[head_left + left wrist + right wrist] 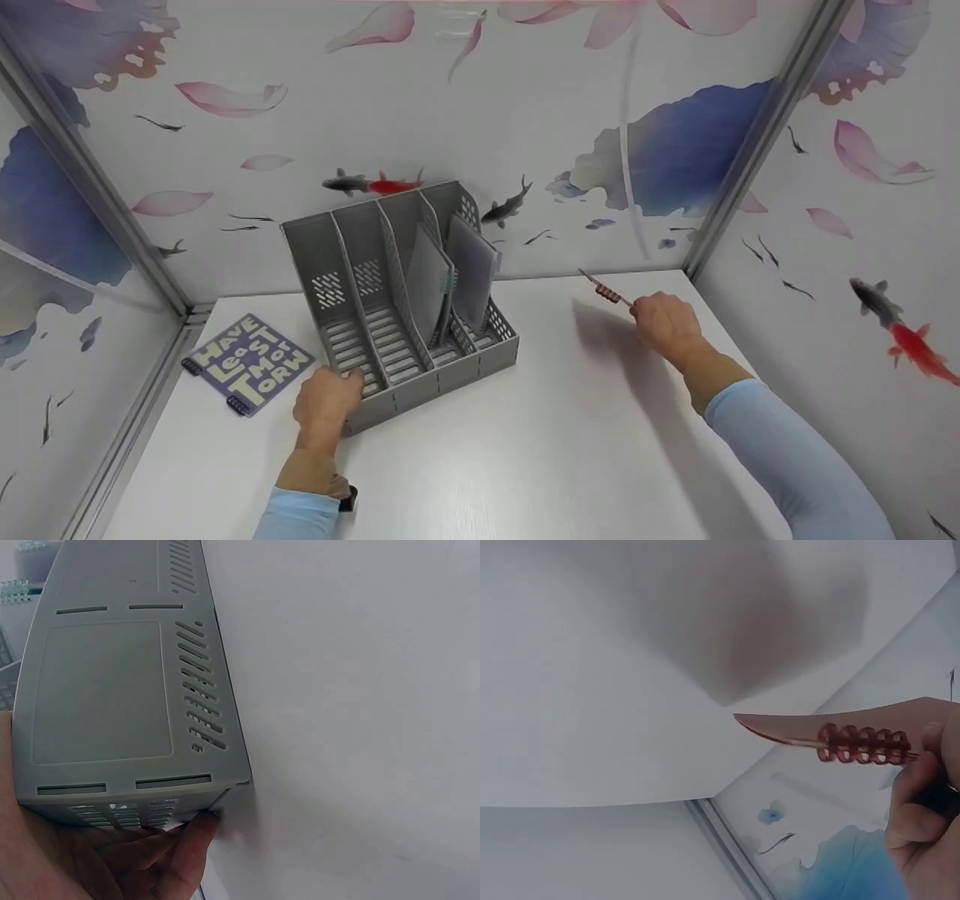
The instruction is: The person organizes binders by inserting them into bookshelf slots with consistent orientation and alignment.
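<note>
A grey file organizer (pixel 457 377) with several upright compartments stands on the white table, set at an angle. My left hand (pixel 328 401) grips its front left corner; in the left wrist view, the curled fingers (pixel 150 862) lie against its slotted side. Two pale ring-bound notebooks, a greyish one (pixel 427 289) and a bluish one (pixel 472 274), stand in the right-hand compartments. Off to the right, my right hand (pixel 666 324) pinches a thin notebook with reddish rings (pixel 862 742) by its edge, above the table. Seen nearly edge-on, it shows little of its cover.
Left of the organizer, a purple notebook (pixel 251 364) with large pale lettering and dark rings lies flat on the table (pixel 517 450). White panels (pixel 525 135) printed with fish and petals, framed by metal posts (pixel 765 135), enclose the back and sides.
</note>
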The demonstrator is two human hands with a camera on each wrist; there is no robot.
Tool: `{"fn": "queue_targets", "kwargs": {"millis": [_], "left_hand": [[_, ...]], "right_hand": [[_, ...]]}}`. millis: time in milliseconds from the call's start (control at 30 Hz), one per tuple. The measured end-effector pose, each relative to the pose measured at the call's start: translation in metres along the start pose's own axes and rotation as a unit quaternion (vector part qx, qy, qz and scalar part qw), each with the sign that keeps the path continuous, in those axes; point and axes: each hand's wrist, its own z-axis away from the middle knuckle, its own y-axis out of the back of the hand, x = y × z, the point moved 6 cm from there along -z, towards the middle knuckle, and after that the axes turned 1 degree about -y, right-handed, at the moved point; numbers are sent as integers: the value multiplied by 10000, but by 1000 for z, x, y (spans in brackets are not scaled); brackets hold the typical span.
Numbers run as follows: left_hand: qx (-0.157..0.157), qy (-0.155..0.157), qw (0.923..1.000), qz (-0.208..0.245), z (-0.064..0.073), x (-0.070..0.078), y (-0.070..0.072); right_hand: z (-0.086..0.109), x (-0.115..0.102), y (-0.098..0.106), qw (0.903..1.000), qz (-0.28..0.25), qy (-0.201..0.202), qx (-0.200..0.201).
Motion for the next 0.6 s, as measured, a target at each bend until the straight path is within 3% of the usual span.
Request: {"fn": "queue_targets", "kwargs": {"millis": [333, 500, 600], "left_hand": [[-68, -9, 10000, 71, 0, 0, -1], [-46, -2, 10000, 85, 0, 0, -1], [9, -47, 9999, 102, 0, 0, 0]], "right_hand": [[7, 6, 6, 9956, -588, -585, -435], [7, -5, 13, 9864, -1254, -768, -730], [8, -14, 15, 9750, -1833, -798, -967]]}}
